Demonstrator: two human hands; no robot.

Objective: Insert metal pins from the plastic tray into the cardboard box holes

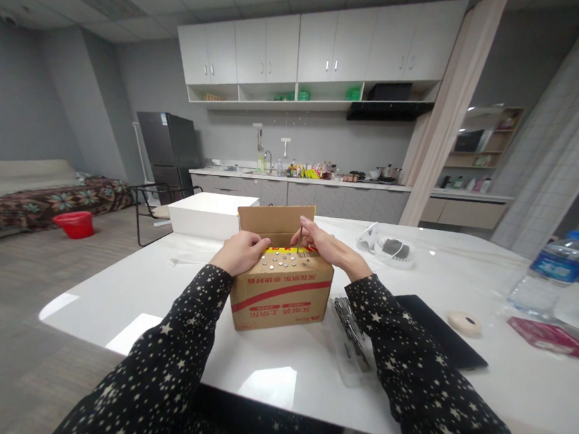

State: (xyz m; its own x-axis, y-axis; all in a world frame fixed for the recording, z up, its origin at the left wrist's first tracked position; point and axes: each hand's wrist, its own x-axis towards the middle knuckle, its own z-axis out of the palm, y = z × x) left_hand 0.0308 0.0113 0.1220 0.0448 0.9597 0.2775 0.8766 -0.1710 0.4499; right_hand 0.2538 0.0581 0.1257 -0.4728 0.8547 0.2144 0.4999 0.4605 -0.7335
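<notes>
A cardboard box with red print stands on the white table in front of me, its back flap raised. Several small round silver nail heads dot its top. My left hand grips the box's top left edge, thumb lying over the top. Above the right part of the top, my right hand pinches a thin nail held upright, its lower end at the cardboard. Beside the box, partly under my right forearm, a clear plastic tray holds a pile of long metal nails.
A white box stands behind on the left. To the right lie a black tablet-like slab, a beige rounded object, a pink packet and a water bottle. A white round device sits farther back.
</notes>
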